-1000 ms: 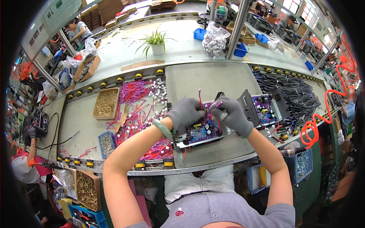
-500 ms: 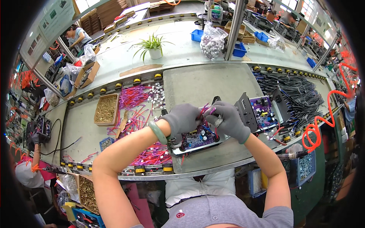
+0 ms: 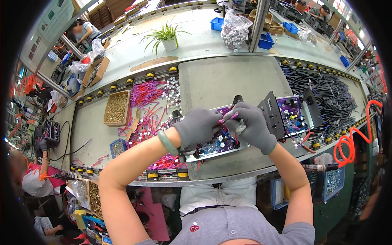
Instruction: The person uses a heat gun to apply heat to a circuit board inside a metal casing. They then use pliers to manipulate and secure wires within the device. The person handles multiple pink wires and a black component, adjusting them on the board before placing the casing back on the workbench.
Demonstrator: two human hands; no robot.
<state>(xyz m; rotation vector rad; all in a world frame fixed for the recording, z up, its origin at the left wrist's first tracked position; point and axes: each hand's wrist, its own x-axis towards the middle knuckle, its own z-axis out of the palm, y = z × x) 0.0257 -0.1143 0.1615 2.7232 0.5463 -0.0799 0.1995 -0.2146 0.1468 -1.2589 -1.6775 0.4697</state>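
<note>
While both grey-gloved hands, left hand (image 3: 199, 126) and right hand (image 3: 252, 124), pinch a thin, limp pink wire (image 3: 228, 118) with closed fingers above the purple circuit board (image 3: 216, 145) on the table (image 3: 228, 79), it looks light, best gripped near its end

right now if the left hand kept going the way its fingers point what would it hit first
The grey-gloved left hand points rightward, toward the grey-gloved right hand. Just ahead of its fingertips is the thin pink wire pinched between both hands, then the right hand's fingers. Depth is unclear, but nothing else appears between them.
</note>
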